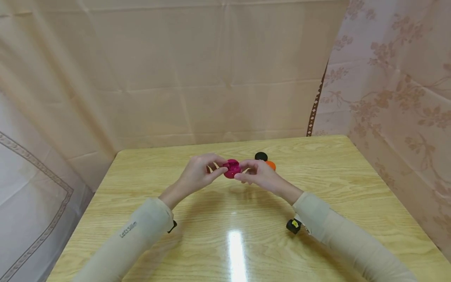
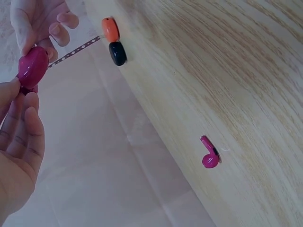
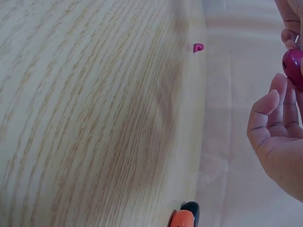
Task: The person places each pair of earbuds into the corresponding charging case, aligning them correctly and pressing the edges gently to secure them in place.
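A magenta earphone case (image 1: 232, 172), its lid up and its hollow showing in the head view, is held above the table between both hands. My right hand (image 1: 258, 172) grips the case at its right side with thumb and fingers. At the left side of the case, my left hand (image 1: 202, 170) pinches a small magenta earbud (image 2: 31, 89) right against it, mostly hidden by the fingertips. Another magenta earbud (image 2: 210, 161), with a short stem, lies on the table near the far edge; the left hand hides it in the head view.
Beyond the right hand, a black rounded case (image 1: 261, 156) and an orange one (image 1: 271, 165) lie side by side near the far edge of the wooden table (image 1: 334, 196). Cloth curtains (image 1: 211, 78) hang behind the table and along its sides.
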Action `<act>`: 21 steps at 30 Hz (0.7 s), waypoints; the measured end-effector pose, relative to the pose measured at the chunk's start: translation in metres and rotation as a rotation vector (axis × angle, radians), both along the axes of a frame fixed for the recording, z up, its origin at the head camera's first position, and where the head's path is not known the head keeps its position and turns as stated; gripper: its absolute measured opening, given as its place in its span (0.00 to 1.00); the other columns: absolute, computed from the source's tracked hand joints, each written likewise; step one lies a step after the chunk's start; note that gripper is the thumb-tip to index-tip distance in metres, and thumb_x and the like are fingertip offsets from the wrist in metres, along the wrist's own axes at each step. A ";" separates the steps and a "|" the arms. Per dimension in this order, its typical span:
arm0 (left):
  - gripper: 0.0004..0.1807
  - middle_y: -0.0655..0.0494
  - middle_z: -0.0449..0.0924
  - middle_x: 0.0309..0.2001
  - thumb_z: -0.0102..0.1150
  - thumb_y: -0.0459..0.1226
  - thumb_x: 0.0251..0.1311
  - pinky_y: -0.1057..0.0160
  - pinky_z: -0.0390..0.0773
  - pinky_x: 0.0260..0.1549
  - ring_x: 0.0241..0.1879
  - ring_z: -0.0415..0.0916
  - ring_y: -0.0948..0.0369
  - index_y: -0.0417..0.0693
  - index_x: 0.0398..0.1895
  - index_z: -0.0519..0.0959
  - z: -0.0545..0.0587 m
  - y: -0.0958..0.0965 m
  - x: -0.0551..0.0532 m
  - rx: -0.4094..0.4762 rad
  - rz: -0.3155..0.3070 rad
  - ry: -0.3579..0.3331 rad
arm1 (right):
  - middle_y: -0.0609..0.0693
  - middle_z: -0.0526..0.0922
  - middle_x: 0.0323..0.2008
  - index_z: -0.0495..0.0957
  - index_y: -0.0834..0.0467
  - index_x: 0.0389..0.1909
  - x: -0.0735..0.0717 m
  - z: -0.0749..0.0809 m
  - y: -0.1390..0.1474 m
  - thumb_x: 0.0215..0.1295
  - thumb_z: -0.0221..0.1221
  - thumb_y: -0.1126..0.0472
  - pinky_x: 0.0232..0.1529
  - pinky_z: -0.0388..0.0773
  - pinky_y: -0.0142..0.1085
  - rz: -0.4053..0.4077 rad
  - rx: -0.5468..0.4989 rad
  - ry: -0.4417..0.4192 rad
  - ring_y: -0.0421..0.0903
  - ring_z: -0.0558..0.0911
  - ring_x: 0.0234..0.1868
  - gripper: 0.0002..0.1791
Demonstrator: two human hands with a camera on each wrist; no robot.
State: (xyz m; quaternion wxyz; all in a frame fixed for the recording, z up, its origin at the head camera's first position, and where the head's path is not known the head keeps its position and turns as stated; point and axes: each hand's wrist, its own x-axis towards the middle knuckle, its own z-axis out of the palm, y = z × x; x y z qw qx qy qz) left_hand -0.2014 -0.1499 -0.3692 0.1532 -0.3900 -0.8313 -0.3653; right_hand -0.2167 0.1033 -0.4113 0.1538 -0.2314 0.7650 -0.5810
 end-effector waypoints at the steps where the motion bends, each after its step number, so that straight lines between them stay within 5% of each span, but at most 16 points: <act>1: 0.08 0.54 0.88 0.39 0.71 0.33 0.61 0.69 0.81 0.27 0.29 0.83 0.63 0.42 0.43 0.87 0.000 0.000 0.000 0.000 0.003 -0.003 | 0.55 0.85 0.42 0.82 0.56 0.52 0.000 0.000 0.000 0.67 0.68 0.53 0.44 0.80 0.54 0.003 -0.002 -0.002 0.70 0.80 0.43 0.17; 21: 0.06 0.56 0.88 0.37 0.70 0.35 0.63 0.69 0.79 0.23 0.28 0.80 0.67 0.44 0.41 0.88 -0.001 -0.002 0.002 -0.014 0.040 -0.022 | 0.55 0.84 0.42 0.83 0.55 0.52 -0.001 -0.001 -0.004 0.66 0.69 0.51 0.45 0.78 0.57 -0.006 -0.027 -0.022 0.72 0.79 0.43 0.18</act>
